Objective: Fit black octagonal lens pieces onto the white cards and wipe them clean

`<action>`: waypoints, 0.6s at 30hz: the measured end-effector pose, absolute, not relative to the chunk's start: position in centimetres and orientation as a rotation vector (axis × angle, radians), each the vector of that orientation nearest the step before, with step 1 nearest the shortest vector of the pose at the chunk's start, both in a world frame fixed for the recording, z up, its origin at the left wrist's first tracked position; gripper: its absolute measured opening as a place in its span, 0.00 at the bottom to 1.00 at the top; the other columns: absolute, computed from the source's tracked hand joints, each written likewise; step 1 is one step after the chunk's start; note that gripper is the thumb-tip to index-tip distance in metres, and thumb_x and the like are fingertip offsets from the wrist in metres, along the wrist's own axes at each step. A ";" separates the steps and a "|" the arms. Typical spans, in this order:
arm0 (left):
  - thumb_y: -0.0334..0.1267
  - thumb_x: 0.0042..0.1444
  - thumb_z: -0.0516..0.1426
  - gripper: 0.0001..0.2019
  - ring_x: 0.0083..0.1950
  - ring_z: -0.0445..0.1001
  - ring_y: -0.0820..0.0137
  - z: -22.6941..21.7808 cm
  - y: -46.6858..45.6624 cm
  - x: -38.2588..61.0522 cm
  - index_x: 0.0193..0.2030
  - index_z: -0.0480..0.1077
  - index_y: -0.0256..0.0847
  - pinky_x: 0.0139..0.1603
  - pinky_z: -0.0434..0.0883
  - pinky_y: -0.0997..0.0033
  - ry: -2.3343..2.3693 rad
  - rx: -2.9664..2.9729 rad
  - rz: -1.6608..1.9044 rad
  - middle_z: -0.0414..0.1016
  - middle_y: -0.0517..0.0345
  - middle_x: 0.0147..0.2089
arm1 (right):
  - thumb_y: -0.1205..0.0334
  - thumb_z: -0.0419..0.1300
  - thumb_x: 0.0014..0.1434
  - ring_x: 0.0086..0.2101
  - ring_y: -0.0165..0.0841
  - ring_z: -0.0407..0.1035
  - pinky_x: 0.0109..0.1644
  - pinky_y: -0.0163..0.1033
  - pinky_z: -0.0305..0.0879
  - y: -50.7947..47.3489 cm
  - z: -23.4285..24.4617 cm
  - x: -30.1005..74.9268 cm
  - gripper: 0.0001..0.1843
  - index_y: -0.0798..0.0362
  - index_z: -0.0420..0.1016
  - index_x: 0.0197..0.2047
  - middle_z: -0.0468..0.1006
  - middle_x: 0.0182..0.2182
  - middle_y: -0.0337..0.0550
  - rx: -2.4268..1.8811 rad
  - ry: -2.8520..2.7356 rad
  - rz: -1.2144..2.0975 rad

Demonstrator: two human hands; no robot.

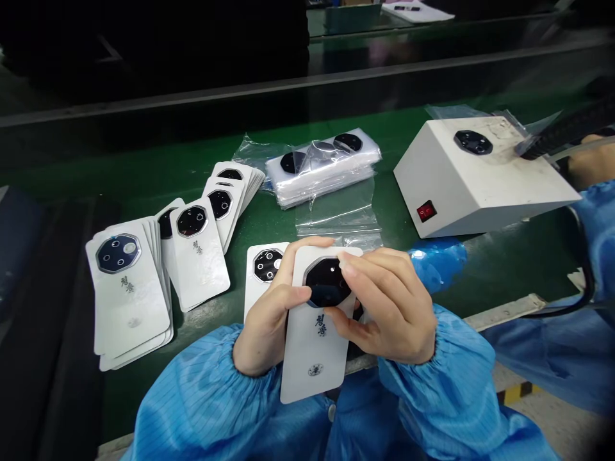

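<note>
I hold a white phone back cover [313, 349] upright near the bench's front edge, its black octagonal camera lens piece [328, 282] facing me. My left hand [269, 317] wraps round the cover's left side, thumb resting by the lens. My right hand [384, 304] grips the right side, fingers curled, with the index fingertip on the lens piece's upper right edge. Another white cover [262, 272] lies flat just behind my left hand.
Fanned stacks of white covers [129, 301] lie at left and centre-left [225, 198]. A bundle of clear plastic bags [321, 169] sits behind. A white box with a red switch [475, 182] stands at right, by another person's blue sleeve [596, 256].
</note>
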State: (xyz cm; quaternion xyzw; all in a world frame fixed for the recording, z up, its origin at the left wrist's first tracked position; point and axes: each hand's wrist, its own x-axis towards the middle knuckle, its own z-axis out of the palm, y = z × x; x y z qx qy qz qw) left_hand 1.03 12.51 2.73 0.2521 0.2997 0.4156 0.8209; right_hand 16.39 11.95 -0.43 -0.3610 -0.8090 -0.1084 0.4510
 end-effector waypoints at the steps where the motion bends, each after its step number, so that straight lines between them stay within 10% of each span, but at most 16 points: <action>1: 0.29 0.50 0.50 0.18 0.37 0.76 0.67 2.7 12.5 1.0 0.49 0.64 0.47 0.36 0.70 0.70 0.636 0.545 0.886 0.76 0.58 0.38 | 0.62 0.63 0.52 0.39 0.40 0.69 0.38 0.48 0.71 11.9 -0.4 16.4 0.26 0.59 0.64 0.53 0.76 0.42 0.55 -0.891 -2.002 -0.261; 18: 0.33 0.51 0.52 0.20 0.42 0.75 0.61 2.9 12.3 0.5 0.52 0.63 0.48 0.41 0.71 0.63 0.672 0.632 0.896 0.75 0.55 0.42 | 0.66 0.65 0.50 0.44 0.42 0.70 0.40 0.49 0.73 11.2 1.5 16.3 0.29 0.56 0.62 0.54 0.73 0.48 0.56 -0.920 -2.102 -0.288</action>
